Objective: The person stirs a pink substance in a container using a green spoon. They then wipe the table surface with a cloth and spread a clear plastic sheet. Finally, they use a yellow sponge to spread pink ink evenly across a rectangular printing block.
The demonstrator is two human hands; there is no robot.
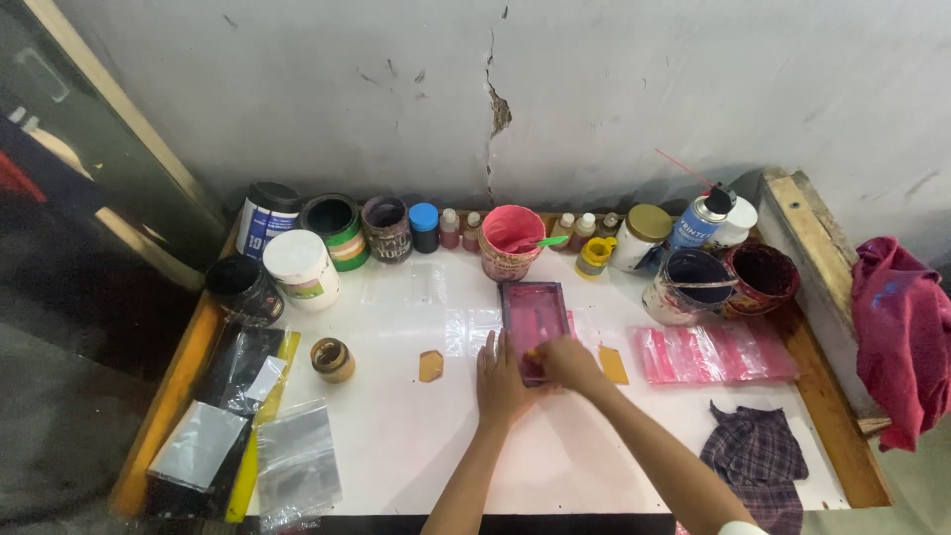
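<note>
A small pink-stained rectangular frame (534, 309) lies flat in the middle of the white tabletop (396, 436). My left hand (498, 376) rests palm down at the frame's near left corner, fingers apart. My right hand (565, 361) sits over the frame's near end, fingers curled around a small yellowish piece that is mostly hidden. A second yellow-orange flat piece (613, 364) lies just right of my right hand, and another (430, 366) lies left of my left hand.
Paint tubs, jars and small bottles line the back wall, including a pink bucket (510, 241) and a spray can (699, 220). A pink plastic sheet (711, 354) and checked rag (755, 454) lie right. Foil packets (203, 446), a clear bag (297, 458) and a small brown jar (333, 359) lie left.
</note>
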